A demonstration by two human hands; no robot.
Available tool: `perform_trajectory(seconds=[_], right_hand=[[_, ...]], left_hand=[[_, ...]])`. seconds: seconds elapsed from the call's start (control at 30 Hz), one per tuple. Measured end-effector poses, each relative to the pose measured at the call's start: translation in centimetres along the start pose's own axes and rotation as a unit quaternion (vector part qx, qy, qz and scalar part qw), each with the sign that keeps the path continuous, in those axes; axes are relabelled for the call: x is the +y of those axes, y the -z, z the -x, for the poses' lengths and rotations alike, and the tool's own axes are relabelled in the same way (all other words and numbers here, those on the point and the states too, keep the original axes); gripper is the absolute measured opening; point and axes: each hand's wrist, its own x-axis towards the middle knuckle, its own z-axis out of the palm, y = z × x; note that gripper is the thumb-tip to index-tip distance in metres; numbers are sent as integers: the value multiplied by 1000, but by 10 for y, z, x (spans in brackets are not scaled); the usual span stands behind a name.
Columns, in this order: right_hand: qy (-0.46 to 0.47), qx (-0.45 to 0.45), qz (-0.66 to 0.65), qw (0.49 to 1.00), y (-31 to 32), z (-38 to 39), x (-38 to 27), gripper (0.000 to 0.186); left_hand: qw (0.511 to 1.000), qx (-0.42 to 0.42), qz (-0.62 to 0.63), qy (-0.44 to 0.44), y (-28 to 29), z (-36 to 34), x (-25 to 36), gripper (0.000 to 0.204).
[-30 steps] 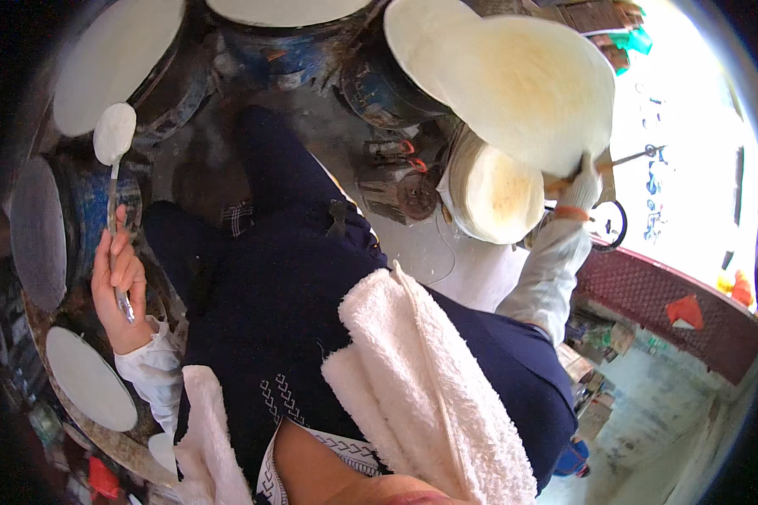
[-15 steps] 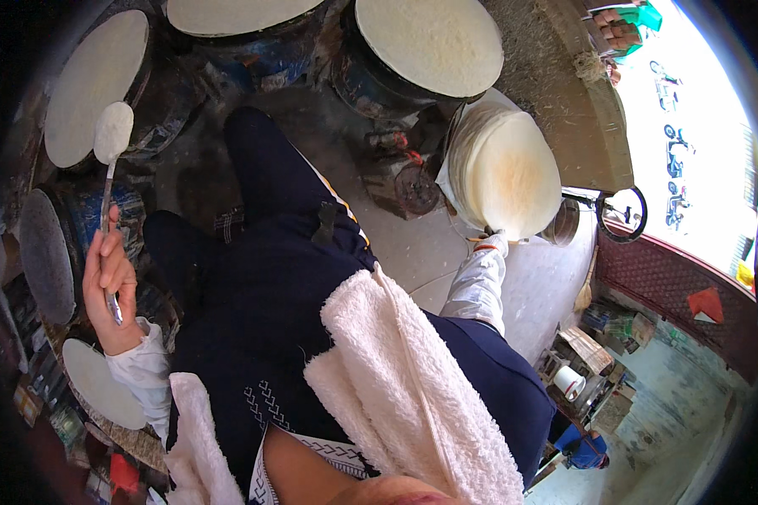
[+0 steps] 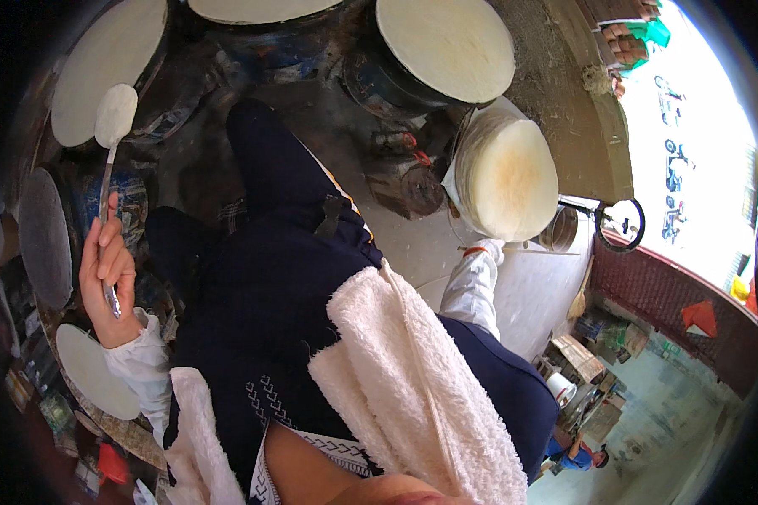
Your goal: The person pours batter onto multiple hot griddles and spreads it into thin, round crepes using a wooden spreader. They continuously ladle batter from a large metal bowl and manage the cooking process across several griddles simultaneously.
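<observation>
My left hand is closed round the handle of a long metal ladle. Its oval bowl, coated in white batter, overlaps the near edge of a round griddle covered with a pale sheet. On the right side, my right hand, under a white sleeve, is just below a stack of thin round pancakes. The top pancake is browned at its middle. A thin pale strip shows on both sides of that hand, which seems closed on it; the fingers themselves are hard to make out.
Pale sheets also cover a griddle at the top middle and one at the upper right. A bare grey griddle stands left, with another pale round below. A pink towel hangs over me. Another person is at lower right.
My right hand has drawn down off the edge of the stack, and the top pancake lies flatter. The left hand keeps its hold on the ladle. The far person has changed posture.
</observation>
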Motion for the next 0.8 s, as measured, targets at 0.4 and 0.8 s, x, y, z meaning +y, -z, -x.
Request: perform_trajectory(seconds=[0.4, 0.8], right_hand=[[317, -790, -24, 524, 48, 493, -139, 47], [-97, -965, 242, 33, 133, 716, -113, 66]], left_hand=[[986, 94, 93, -103, 2, 80, -7, 42], [916, 234, 118, -303, 71, 128, 56, 29]])
